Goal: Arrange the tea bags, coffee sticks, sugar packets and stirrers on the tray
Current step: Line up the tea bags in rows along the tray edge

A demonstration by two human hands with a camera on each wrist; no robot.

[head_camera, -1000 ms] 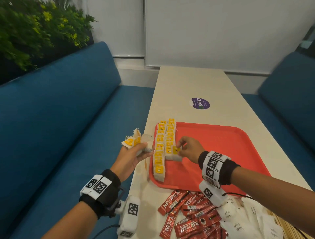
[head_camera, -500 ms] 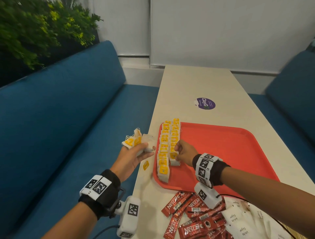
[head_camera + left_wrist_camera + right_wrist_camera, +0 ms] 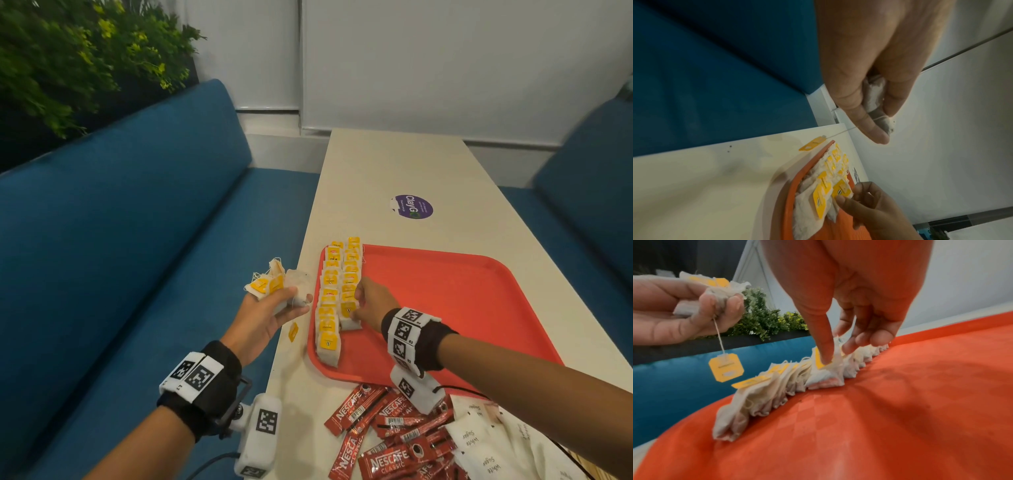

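A red tray (image 3: 445,291) lies on the table with two rows of yellow-tagged tea bags (image 3: 329,298) along its left side. My right hand (image 3: 359,303) pinches the nearest tea bag of the right row (image 3: 349,317). In the right wrist view its thumb (image 3: 826,353) presses the yellow tag and the fingers curl behind the bag (image 3: 828,376). My left hand (image 3: 274,308) hovers left of the tray and grips a bunch of tea bags (image 3: 274,284). One tag (image 3: 293,331) dangles from it on a string.
Red coffee sticks (image 3: 394,438) and white sugar packets (image 3: 479,442) lie loose on the table in front of the tray. A purple sticker (image 3: 412,206) marks the far table top. Blue benches (image 3: 120,257) run along both sides.
My right hand has slid a little left and forward, bringing the nearest tea bag closer against the right row. The left hand keeps its bunch in the same place.
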